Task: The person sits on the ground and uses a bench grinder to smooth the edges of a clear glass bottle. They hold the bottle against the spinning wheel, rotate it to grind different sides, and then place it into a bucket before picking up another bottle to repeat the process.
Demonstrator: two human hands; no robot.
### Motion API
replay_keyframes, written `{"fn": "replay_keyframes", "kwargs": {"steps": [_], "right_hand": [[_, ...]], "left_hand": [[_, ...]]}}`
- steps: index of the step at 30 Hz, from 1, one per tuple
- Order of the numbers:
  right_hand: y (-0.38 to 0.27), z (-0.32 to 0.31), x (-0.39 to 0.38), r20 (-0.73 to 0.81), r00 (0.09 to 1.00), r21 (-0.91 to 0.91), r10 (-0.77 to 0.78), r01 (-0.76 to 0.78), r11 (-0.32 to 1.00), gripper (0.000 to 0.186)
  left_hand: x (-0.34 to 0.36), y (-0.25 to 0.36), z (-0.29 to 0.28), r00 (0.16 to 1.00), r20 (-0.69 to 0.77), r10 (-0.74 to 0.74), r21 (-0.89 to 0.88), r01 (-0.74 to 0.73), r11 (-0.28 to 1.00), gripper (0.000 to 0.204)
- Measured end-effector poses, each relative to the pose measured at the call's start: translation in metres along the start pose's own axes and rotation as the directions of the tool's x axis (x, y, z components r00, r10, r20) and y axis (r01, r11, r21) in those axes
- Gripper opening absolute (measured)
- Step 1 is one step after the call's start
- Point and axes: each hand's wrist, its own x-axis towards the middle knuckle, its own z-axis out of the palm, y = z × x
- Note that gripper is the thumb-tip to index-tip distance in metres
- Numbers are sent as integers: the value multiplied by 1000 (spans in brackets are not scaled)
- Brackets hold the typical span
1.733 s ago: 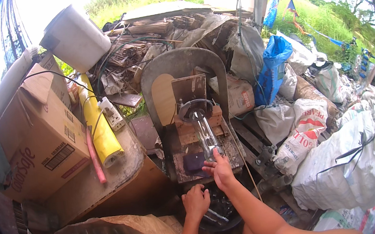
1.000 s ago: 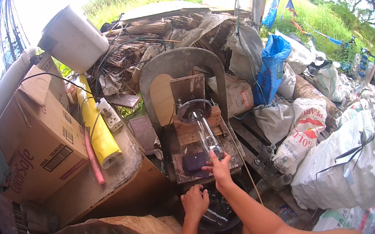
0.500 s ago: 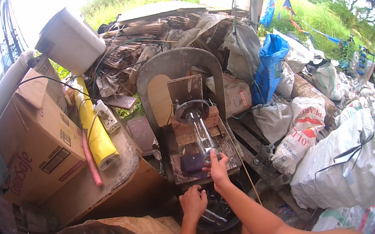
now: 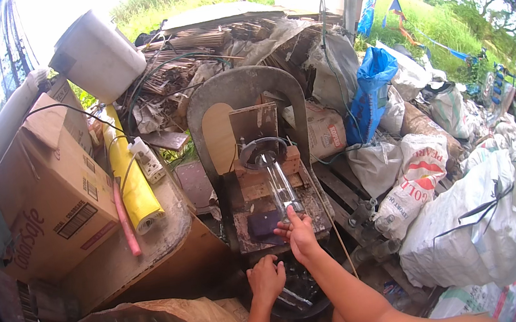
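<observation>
A clear glass bottle (image 4: 281, 187) lies along a wooden jig (image 4: 255, 190), its far end inside a dark ring (image 4: 263, 152). My right hand (image 4: 301, 236) has its fingers and thumb at the bottle's near end. The jig rests on the seat of a worn chair (image 4: 245, 79). Left of the bottle, a dark purple block (image 4: 264, 225) sits on the board. My left hand (image 4: 266, 279) stays low by the seat's front edge, fingers curled; whatever they may hold is hidden. Below, more glass pieces (image 4: 295, 298) lie in a dark basin.
At left, a table (image 4: 176, 226) bears a cardboard box (image 4: 59, 192), a yellow roll (image 4: 131, 176), a pink tube (image 4: 125, 219) and a power strip (image 4: 147, 160). White sacks (image 4: 466, 225) crowd the right side. A thin stick (image 4: 338, 235) slants beside the jig.
My right fingers have shifted on the bottle's near end, and the hand sits slightly lower. The bottle stays in the ring. My left hand keeps its place.
</observation>
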Motion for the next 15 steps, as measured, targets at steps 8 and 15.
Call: {"fn": "replay_keyframes", "kwargs": {"steps": [8, 15], "right_hand": [[-1, -10, 4, 186, 978, 155, 95, -124, 980, 78], [-9, -14, 4, 259, 946, 302, 196, -273, 913, 69]], "left_hand": [[-1, 1, -1, 1000, -4, 7, 0, -7, 1000, 28], [0, 2, -2, 1000, -6, 4, 10, -4, 1000, 28]]}}
